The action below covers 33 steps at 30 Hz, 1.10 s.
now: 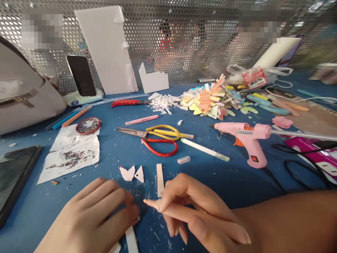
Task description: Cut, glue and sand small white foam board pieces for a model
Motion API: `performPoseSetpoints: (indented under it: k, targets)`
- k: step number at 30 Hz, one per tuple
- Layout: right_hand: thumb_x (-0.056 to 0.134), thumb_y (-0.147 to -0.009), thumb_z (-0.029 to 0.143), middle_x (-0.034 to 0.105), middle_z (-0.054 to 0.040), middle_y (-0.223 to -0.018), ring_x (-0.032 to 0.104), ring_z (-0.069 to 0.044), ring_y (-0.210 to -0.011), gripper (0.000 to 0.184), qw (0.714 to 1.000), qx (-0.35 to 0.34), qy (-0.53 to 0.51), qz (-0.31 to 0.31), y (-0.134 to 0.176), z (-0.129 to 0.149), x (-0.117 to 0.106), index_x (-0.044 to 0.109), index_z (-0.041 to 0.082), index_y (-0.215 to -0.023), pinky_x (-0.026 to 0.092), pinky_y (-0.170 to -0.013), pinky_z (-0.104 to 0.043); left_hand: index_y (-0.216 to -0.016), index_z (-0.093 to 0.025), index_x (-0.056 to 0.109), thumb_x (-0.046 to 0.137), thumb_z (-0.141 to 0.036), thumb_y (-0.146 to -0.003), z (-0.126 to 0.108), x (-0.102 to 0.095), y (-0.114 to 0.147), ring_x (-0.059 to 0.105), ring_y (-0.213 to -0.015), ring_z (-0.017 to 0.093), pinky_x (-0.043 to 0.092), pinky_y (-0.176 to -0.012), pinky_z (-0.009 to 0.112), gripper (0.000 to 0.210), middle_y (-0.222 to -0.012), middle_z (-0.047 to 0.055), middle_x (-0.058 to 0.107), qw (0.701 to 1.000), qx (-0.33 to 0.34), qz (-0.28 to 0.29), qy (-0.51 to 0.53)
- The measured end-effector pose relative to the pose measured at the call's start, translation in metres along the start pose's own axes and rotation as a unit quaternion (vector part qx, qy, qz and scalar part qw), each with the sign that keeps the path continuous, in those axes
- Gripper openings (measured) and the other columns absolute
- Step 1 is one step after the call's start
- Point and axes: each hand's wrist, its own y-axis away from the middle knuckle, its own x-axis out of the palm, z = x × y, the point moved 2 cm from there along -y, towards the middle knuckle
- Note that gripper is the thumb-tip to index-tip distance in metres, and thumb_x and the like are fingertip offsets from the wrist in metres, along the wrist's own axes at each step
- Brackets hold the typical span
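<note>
My left hand (97,214) is at the front, fingers bent and fingertips together; what they may hold is hidden. A white strip (131,240) lies just below its fingertips. My right hand (195,207) pinches a small pointed peach-coloured piece (152,203) between thumb and finger, its tip toward my left hand. Beyond the right fingers lies a flat peach strip (160,179). Two pale pink cut pieces, a notched one (128,173) and a triangle with a dark dot (140,174), lie beyond the left hand. Scissors (158,138) with yellow and red handles lie farther back.
A pink glue gun (244,137) with its cord is at right. Pens, including a white one (205,150), lie mid-table. Colourful foam scraps (207,100) are heaped behind. A scrap-strewn white sheet (71,151), a phone (18,175) and a bag (26,84) are left.
</note>
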Motion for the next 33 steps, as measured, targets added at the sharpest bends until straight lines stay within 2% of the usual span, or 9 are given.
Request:
performPoseSetpoints:
  k: [5, 13, 17, 20, 21, 23, 26, 30, 33]
  targets:
    - [0.044, -0.105, 0.041, 0.053, -0.0026, -0.085, 0.054, -0.011, -0.068, 0.028, 0.997, -0.015, -0.045, -0.065, 0.002, -0.004, 0.000, 0.060, 0.020, -0.114, 0.042, -0.052, -0.021, -0.078, -0.023, 0.060, 0.047, -0.024, -0.102, 0.001, -0.001, -0.028, 0.051, -0.066, 0.016, 0.034, -0.061, 0.030, 0.027, -0.076, -0.005, 0.062, 0.997, -0.013, 0.070, 0.035]
    - [0.041, -0.106, 0.040, 0.054, -0.0012, -0.078, 0.053, -0.011, -0.068, 0.027, 0.998, 0.014, -0.033, -0.054, 0.006, -0.002, 0.001, 0.055, 0.018, -0.112, 0.041, -0.054, -0.021, -0.084, -0.027, 0.060, 0.071, -0.013, -0.081, 0.002, -0.001, -0.022, 0.057, -0.071, 0.014, 0.035, -0.065, 0.028, 0.018, -0.081, -0.010, 0.064, 0.989, -0.056, 0.117, 0.070]
    - [0.038, -0.107, 0.039, 0.056, -0.0025, -0.080, 0.053, -0.012, -0.067, 0.029, 0.999, -0.017, 0.007, -0.051, 0.008, 0.000, 0.000, 0.056, 0.017, -0.113, 0.046, -0.064, -0.026, -0.087, -0.029, 0.060, 0.069, -0.008, -0.083, -0.001, 0.003, -0.013, 0.060, -0.080, 0.014, 0.036, -0.074, 0.027, 0.023, -0.086, -0.010, 0.065, 0.978, -0.106, 0.172, 0.042]
    - [0.039, -0.106, 0.047, 0.059, -0.0057, -0.087, 0.056, -0.015, -0.074, 0.036, 0.999, -0.028, 0.036, -0.009, 0.003, 0.005, -0.006, 0.056, 0.018, -0.115, 0.051, -0.074, -0.032, -0.085, -0.027, 0.060, 0.063, -0.015, -0.089, 0.008, -0.006, -0.024, 0.060, -0.074, 0.013, 0.037, -0.068, 0.026, 0.014, -0.082, -0.008, 0.064, 0.981, -0.075, 0.172, 0.049]
    - [0.040, -0.105, 0.050, 0.059, -0.0063, -0.089, 0.057, -0.016, -0.077, 0.038, 0.999, -0.028, 0.044, 0.007, 0.001, 0.008, -0.009, 0.056, 0.018, -0.116, 0.053, -0.075, -0.033, -0.085, -0.026, 0.060, 0.057, -0.016, -0.092, 0.014, -0.011, -0.033, 0.059, -0.070, 0.012, 0.038, -0.066, 0.025, 0.013, -0.081, -0.007, 0.064, 0.982, -0.054, 0.170, 0.061]
    - [0.043, -0.103, 0.053, 0.059, -0.0070, -0.092, 0.058, -0.017, -0.081, 0.040, 0.998, -0.038, 0.054, 0.021, -0.005, 0.014, -0.015, 0.056, 0.018, -0.118, 0.054, -0.078, -0.035, -0.082, -0.023, 0.060, 0.044, -0.018, -0.097, 0.035, -0.025, -0.061, 0.057, -0.066, 0.012, 0.038, -0.066, 0.026, 0.023, -0.078, -0.004, 0.064, 0.992, -0.081, 0.092, 0.042]
    - [0.045, -0.102, 0.054, 0.059, -0.0075, -0.096, 0.058, -0.018, -0.085, 0.041, 0.996, -0.063, 0.065, 0.014, -0.008, 0.018, -0.018, 0.056, 0.019, -0.120, 0.055, -0.082, -0.037, -0.084, -0.020, 0.066, 0.056, -0.023, -0.091, 0.070, -0.034, -0.121, 0.057, -0.069, 0.013, 0.041, -0.065, 0.025, 0.013, -0.082, -0.001, 0.067, 0.991, -0.126, 0.036, 0.000]
    - [0.044, -0.103, 0.051, 0.057, -0.0066, -0.096, 0.057, -0.018, -0.082, 0.038, 0.993, -0.100, 0.068, -0.001, -0.002, 0.010, -0.012, 0.054, 0.020, -0.121, 0.054, -0.082, -0.038, -0.090, -0.015, 0.065, 0.063, -0.029, -0.093, 0.102, -0.009, -0.203, 0.062, -0.080, 0.015, 0.051, -0.077, 0.032, 0.015, -0.087, 0.001, 0.067, 0.992, -0.121, 0.018, -0.029]
    - [0.040, -0.105, 0.044, 0.054, -0.0045, -0.094, 0.055, -0.016, -0.076, 0.031, 0.987, -0.147, 0.050, -0.041, 0.002, 0.001, -0.009, 0.052, 0.021, -0.123, 0.053, -0.079, -0.036, -0.098, -0.014, 0.065, 0.062, -0.036, -0.096, 0.112, 0.021, -0.240, 0.065, -0.091, 0.018, 0.054, -0.085, 0.039, 0.023, -0.098, 0.004, 0.067, 0.993, -0.107, 0.041, -0.040]
